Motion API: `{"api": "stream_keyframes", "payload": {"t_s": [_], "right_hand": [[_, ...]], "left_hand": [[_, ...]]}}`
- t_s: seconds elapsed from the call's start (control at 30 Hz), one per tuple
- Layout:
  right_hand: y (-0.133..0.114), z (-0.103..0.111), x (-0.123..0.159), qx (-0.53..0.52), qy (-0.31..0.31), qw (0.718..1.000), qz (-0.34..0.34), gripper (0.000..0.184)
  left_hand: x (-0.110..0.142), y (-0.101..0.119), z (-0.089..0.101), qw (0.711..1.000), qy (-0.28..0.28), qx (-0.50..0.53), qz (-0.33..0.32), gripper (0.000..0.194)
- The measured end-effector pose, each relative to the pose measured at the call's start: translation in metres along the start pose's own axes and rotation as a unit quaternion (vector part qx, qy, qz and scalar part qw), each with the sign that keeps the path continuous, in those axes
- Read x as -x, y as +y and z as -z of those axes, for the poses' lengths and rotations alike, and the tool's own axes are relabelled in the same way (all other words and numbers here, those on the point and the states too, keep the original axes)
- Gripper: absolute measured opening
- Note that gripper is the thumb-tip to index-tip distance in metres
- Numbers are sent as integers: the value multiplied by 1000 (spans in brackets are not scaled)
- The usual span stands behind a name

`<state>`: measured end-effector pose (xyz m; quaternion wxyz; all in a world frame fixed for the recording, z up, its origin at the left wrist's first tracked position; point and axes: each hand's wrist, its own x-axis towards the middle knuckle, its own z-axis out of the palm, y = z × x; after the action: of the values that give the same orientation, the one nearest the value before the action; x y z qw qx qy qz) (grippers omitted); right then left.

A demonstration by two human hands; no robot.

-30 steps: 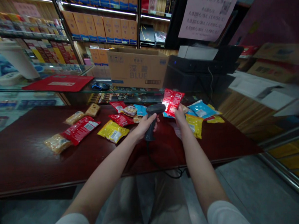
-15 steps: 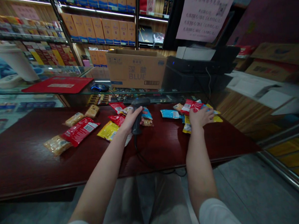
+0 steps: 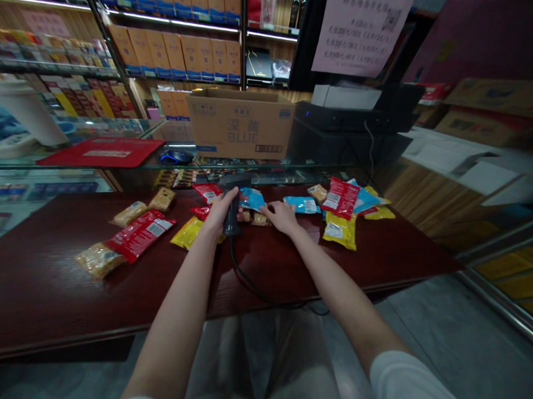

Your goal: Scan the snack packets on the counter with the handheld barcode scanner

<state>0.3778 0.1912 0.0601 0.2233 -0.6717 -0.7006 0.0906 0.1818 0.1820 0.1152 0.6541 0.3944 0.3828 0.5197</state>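
My left hand (image 3: 219,216) is wrapped around the handle of a black barcode scanner (image 3: 232,210), whose cord runs down over the table's front edge. To its right, the fingertips of my right hand (image 3: 283,216) are bent against the lower right corner of a blue snack packet (image 3: 251,197), which they seem to pinch. Small clear-wrapped biscuits (image 3: 259,218) lie under that packet. Red packets (image 3: 207,192) and a yellow packet (image 3: 188,232) sit beside and partly behind my left hand. Another blue packet (image 3: 303,205) lies just beyond my right hand.
A pile with a red packet (image 3: 341,197) and a yellow packet (image 3: 340,230) lies at the right. Farther left are a larger red packet (image 3: 141,234) and wrapped biscuits (image 3: 98,259). Behind the dark red table (image 3: 164,300) a glass counter holds a cardboard box (image 3: 240,126) and a mouse (image 3: 175,156).
My right hand has left the pile at the right and moved left to the blue packet near the scanner. My left hand and the scanner have shifted slightly left.
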Motion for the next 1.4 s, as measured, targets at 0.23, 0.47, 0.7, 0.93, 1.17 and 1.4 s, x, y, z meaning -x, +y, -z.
{"api": "stream_keyframes", "payload": {"t_s": [0.23, 0.47, 0.7, 0.93, 1.17, 1.4], "right_hand": [[25, 6, -13, -134, 24, 991, -14, 16], [57, 8, -23, -247, 166, 950, -90, 8], [85, 19, -32, -387, 244, 887, -57, 16], [79, 21, -27, -446, 248, 860, 20, 23], [65, 23, -21, -402, 237, 883, 47, 19], [58, 27, -17, -341, 238, 909, 27, 17]], "left_hand": [[-1, -2, -1, 1000, 7, 11, -6, 24], [0, 0, -1, 999, 19, 23, -14, 22], [6, -1, -5, 994, -67, 87, 27, 25], [4, -14, -15, 988, -108, 97, 55, 25], [1, -25, -17, 988, -140, 65, 23, 36], [10, -23, -23, 992, -126, 18, -11, 39]]}}
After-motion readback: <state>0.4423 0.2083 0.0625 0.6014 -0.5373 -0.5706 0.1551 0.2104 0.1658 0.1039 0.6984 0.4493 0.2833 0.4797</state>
